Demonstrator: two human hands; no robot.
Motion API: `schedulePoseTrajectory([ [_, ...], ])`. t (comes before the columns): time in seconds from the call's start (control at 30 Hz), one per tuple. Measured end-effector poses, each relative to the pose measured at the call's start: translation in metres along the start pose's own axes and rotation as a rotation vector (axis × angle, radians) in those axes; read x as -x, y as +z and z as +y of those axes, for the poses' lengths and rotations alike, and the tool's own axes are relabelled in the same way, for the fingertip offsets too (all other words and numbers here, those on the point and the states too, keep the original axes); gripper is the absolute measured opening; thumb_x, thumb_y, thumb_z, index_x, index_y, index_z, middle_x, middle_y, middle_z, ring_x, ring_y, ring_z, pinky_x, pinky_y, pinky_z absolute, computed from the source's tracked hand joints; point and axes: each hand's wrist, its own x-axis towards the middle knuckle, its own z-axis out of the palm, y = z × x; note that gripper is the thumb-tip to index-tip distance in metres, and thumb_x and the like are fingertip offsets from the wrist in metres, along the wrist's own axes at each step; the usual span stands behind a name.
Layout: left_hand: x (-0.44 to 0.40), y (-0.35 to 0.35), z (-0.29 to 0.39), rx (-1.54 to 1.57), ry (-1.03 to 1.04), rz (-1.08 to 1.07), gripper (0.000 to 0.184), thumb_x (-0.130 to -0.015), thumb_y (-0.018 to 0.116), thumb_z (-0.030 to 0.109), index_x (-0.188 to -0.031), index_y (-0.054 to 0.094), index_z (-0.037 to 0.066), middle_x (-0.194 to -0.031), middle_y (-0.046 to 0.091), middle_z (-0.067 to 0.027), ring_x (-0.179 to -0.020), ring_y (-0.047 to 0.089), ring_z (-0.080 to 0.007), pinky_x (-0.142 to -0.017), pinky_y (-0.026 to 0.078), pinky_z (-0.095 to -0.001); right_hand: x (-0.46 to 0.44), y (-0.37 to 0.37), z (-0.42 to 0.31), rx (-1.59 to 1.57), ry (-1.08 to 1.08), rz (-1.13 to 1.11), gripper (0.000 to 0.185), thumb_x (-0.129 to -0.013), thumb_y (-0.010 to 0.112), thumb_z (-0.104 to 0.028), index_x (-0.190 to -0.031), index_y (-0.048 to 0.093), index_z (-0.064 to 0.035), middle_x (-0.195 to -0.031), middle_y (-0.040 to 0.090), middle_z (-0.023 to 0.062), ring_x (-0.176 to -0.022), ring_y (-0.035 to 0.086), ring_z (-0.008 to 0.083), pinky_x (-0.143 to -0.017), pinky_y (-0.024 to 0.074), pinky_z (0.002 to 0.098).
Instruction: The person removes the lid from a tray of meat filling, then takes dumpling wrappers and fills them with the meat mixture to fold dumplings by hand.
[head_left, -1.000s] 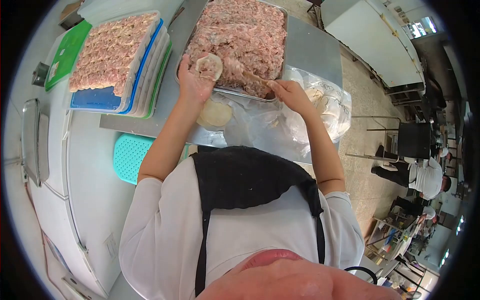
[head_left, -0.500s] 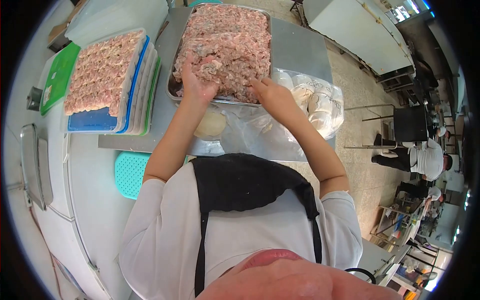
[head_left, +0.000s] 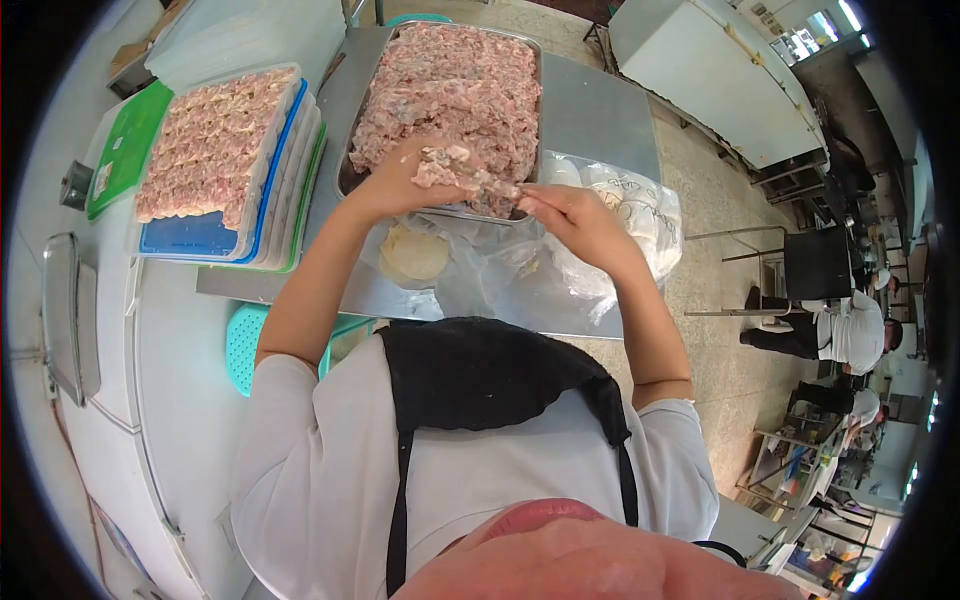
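Observation:
A deep metal tray [head_left: 541,120] heaped with ground meat [head_left: 450,90] lies in front of me. My left hand [head_left: 395,182] is cupped above the tray's near edge, with a lump of meat [head_left: 445,168] in it. My right hand [head_left: 578,222] pinches a thin, meat-smeared tool [head_left: 508,189], whose far end reaches toward that lump; its exact kind is hidden by the meat. Between my forearms, a stack of pale round dough wrappers [head_left: 413,254] rests on crumpled clear plastic [head_left: 480,265].
Left of the tray, stacked plastic containers [head_left: 262,190] carry rows of meat-filled dumplings [head_left: 210,145] on top. A green lid [head_left: 128,150] lies beyond them. At right sits a plastic bag of round white packs [head_left: 640,215]. A turquoise perforated stool [head_left: 243,350] stands below the table; co-workers [head_left: 850,330] are far right.
My left hand has come out of the meat toward me, carrying a lump. My right hand has shifted slightly right and nearer, and the tool now shows between the hands.

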Motion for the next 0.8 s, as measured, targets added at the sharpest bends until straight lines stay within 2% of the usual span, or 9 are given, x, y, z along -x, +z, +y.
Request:
schedulePoseTrajectory([
  [0.13, 0.002, 0.007, -0.035, -0.264, -0.023, -0.003, 0.040, -0.074, 0.082, 0.023, -0.106, 0.067, 0.006, -0.087, 0.067, -0.0051, -0.084, 0.064, -0.0167, -0.080, 0.051, -0.0299, -0.010, -0.002, 0.029, -0.137, 0.304, -0.244, 0.029, -0.096, 0.059, -0.024, -0.115, 0.068, -0.0044, -0.098, 0.071, 0.0147, -0.083, 0.068, 0.0276, -0.078, 0.0520, 0.0341],
  [0.17, -0.001, 0.009, -0.031, -0.267, -0.025, 0.003, 0.040, -0.074, 0.082, 0.023, -0.106, 0.067, 0.006, -0.087, 0.067, -0.0051, -0.084, 0.064, -0.0167, -0.080, 0.051, -0.0299, -0.013, -0.003, 0.038, 0.013, 0.096, -0.086, 0.029, -0.096, 0.059, -0.026, -0.114, 0.068, -0.0055, -0.096, 0.070, 0.0158, -0.084, 0.067, 0.0304, -0.076, 0.0526, 0.0363],
  [0.2, -0.005, 0.011, -0.025, -0.006, -0.273, 0.066, 0.031, -0.077, 0.079, 0.020, -0.102, 0.068, 0.005, -0.084, 0.067, -0.0041, -0.075, 0.060, -0.0133, -0.069, 0.047, -0.0272, -0.015, -0.004, 0.045, 0.160, -0.115, 0.075, 0.029, -0.095, 0.060, -0.028, -0.112, 0.068, -0.0067, -0.094, 0.069, 0.0168, -0.084, 0.067, 0.0332, -0.074, 0.0531, 0.0384],
  [0.27, -0.010, 0.013, -0.022, 0.255, -0.509, 0.140, 0.022, -0.080, 0.076, 0.016, -0.098, 0.070, 0.004, -0.082, 0.067, -0.0031, -0.067, 0.057, -0.0099, -0.058, 0.044, -0.0245, -0.007, -0.001, 0.029, 0.263, -0.050, 0.113, 0.028, -0.094, 0.060, -0.029, -0.112, 0.068, -0.0083, -0.093, 0.069, 0.0162, -0.083, 0.066, 0.0339, -0.073, 0.0529, 0.0405],
  [0.37, -0.010, 0.018, -0.041, 0.281, -0.569, 0.243, 0.028, -0.079, 0.076, 0.015, -0.103, 0.068, 0.004, -0.070, 0.062, -0.0011, -0.057, 0.051, -0.0087, -0.050, 0.038, -0.0244, -0.010, 0.030, 0.052, 0.355, 0.038, 0.113, 0.029, -0.094, 0.059, -0.031, -0.112, 0.068, -0.0097, -0.092, 0.069, 0.0166, -0.084, 0.065, 0.0360, -0.072, 0.0524, 0.0431],
  [0.43, -0.010, 0.016, -0.057, 0.049, -0.582, 0.005, 0.050, -0.079, 0.076, 0.016, -0.123, 0.057, 0.000, -0.069, 0.061, 0.0004, -0.056, 0.051, -0.0092, -0.050, 0.039, -0.0249, -0.008, 0.045, 0.089, 0.339, 0.065, 0.076, 0.030, -0.094, 0.059, -0.032, -0.112, 0.068, -0.0096, -0.094, 0.069, 0.0177, -0.087, 0.065, 0.0373, -0.073, 0.0521, 0.0435],
  [0.57, 0.009, 0.020, -0.013, 0.048, -0.601, 0.162, 0.072, -0.079, 0.075, 0.014, -0.141, 0.041, 0.003, -0.076, 0.061, -0.0002, -0.056, 0.051, -0.0093, -0.050, 0.041, -0.0251, -0.006, 0.008, 0.099, 0.542, 0.186, -0.105, 0.032, -0.095, 0.055, -0.034, -0.113, 0.067, -0.0100, -0.089, 0.069, 0.0156, -0.085, 0.065, 0.0373, -0.073, 0.0517, 0.0460],
  [0.63, 0.012, 0.014, -0.007, -0.035, -0.544, 0.133, 0.084, -0.075, 0.079, 0.020, -0.147, 0.037, 0.013, -0.108, 0.068, -0.0089, -0.070, 0.062, -0.0161, -0.069, 0.052, -0.0304, 0.005, -0.010, 0.093, 0.296, 0.190, 0.005, 0.034, -0.095, 0.056, -0.031, -0.118, 0.066, -0.0084, -0.100, 0.070, 0.0165, -0.094, 0.066, 0.0357, -0.080, 0.0519, 0.0419],
  [0.8, 0.007, 0.021, -0.005, -0.178, -0.227, 0.126, 0.069, -0.073, 0.081, 0.022, -0.135, 0.052, 0.010, -0.127, 0.061, -0.0148, -0.108, 0.060, -0.0235, -0.097, 0.045, -0.0361, 0.010, -0.024, 0.074, -0.058, 0.067, -0.014, 0.034, -0.097, 0.058, -0.019, -0.127, 0.061, -0.0056, -0.112, 0.067, 0.0119, -0.093, 0.064, 0.0269, -0.082, 0.0498, 0.0288],
])
